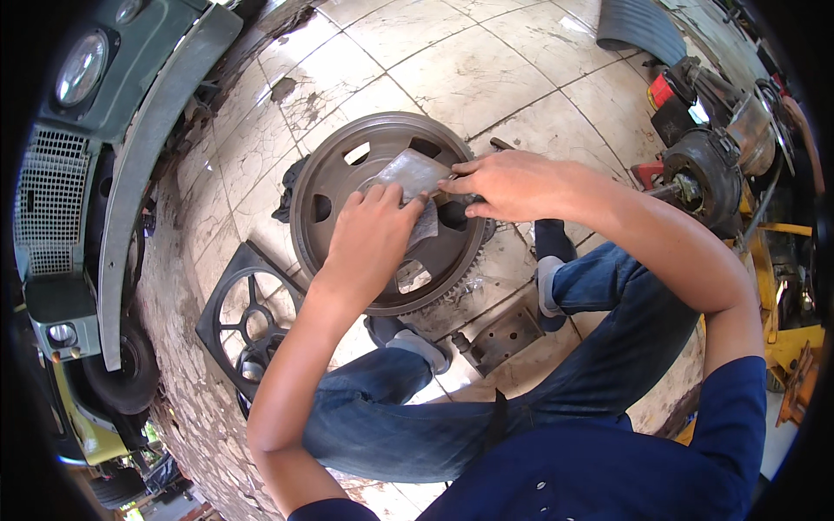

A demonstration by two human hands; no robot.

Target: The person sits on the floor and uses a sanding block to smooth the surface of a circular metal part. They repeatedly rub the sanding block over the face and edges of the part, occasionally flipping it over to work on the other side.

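A large round metal flywheel [313, 178], toothed along its rim and pierced by several openings, lies flat on the floor before me. Above its middle is a flat, silvery-grey rectangular piece [408, 170]; I cannot make out whether it is a packet or a plate. My left hand [369, 227] has its fingers curled over the near edge of this piece. A grey, cloth-like sheet [426, 222] hangs beside those fingers. At the piece's right corner, my right hand [508, 184] pinches it between thumb and fingers.
Left of the flywheel lies a black square frame with a spoked ring [248, 300]. A metal bracket plate [502, 339] rests between my feet. Mechanical parts [704, 178] crowd the right side. A vehicle's front bumper [143, 165] stands at the left, and a curved grey sheet [638, 30] at the far right.
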